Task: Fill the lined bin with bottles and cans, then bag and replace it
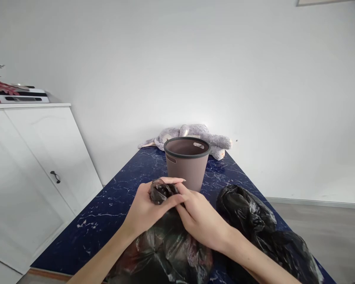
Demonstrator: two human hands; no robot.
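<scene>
A filled black garbage bag rests on the near part of the table, its gathered neck bunched upward. My left hand is wrapped round that neck, with a tuft of thin black plastic poking out above the thumb. Pressed against it from the right, my right hand has its fingers closed on the same neck; its fingertips are partly hidden. Just beyond both hands stands a brown trash can, upright, with a dark rim and cut-out handles. No liner shows over its rim.
More crumpled black plastic bags lie along the table's right side. A grey plush toy lies at the far end against the wall. The table has a dark blue marbled top. To the left is a white cabinet.
</scene>
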